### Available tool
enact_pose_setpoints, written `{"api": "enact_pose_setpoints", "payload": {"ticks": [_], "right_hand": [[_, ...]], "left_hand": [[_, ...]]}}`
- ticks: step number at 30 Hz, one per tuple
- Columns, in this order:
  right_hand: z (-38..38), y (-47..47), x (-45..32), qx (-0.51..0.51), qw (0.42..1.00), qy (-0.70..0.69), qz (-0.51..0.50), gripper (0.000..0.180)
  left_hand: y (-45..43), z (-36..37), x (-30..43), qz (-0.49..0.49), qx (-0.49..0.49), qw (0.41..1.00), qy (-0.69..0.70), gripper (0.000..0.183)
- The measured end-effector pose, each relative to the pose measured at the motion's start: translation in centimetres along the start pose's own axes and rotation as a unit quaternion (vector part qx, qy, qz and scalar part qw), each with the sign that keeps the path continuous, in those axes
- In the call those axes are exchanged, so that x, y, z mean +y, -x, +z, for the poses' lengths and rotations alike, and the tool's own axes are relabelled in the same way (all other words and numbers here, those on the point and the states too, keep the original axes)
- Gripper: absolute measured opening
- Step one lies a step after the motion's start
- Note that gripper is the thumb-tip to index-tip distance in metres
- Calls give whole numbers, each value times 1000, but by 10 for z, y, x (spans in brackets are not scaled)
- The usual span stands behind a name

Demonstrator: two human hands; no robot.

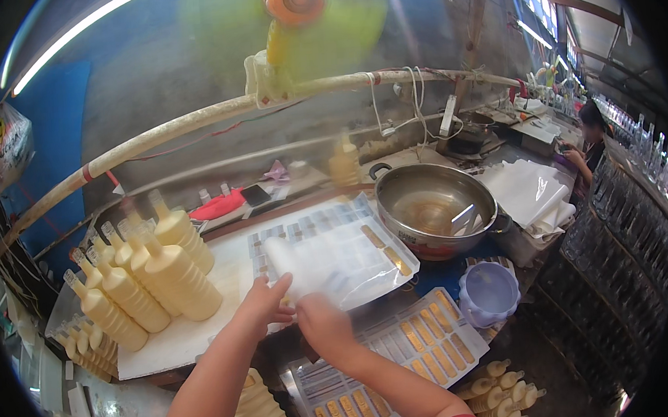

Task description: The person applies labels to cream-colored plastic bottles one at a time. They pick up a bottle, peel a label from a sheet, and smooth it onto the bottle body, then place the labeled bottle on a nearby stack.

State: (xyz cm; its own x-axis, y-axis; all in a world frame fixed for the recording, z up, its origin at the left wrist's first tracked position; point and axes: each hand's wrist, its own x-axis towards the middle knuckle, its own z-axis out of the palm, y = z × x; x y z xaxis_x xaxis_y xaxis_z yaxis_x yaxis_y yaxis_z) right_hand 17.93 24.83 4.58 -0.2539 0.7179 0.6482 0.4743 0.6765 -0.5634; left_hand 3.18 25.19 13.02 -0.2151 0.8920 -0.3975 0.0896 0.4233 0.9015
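A translucent sheet, its left edge curled up, lies over a sheet of labels on the white board. My right hand, blurred, pinches the curl's near end. Beside it my left hand has its fingers apart at the sheet's near left corner; whether it touches the sheet is unclear. Gold labels show near the sheet's right side. Below my right forearm lies another sheet of gold labels. Cream-coloured bottles with clear necks stand left of my hands.
A metal pot holding liquid stands at the right, a lilac basin below it. Behind the board are a red cloth and a phone. A fan hangs above. A person is at the far right.
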Motion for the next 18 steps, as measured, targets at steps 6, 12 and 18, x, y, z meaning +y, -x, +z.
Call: {"api": "enact_pose_setpoints", "payload": {"ticks": [6, 12, 18], "right_hand": [[-15, 13, 2, -3, 995, 12, -103, 14], [-55, 35, 35, 22, 998, -1, -60, 11], [-80, 47, 62, -36, 999, 18, 25, 9]], "left_hand": [[-26, 5, -10, 32, -56, 998, 12, 49], [-19, 9, -8, 43, 11, 998, 50, 55], [-10, 20, 29, 62, 1, 973, 224, 47]]}}
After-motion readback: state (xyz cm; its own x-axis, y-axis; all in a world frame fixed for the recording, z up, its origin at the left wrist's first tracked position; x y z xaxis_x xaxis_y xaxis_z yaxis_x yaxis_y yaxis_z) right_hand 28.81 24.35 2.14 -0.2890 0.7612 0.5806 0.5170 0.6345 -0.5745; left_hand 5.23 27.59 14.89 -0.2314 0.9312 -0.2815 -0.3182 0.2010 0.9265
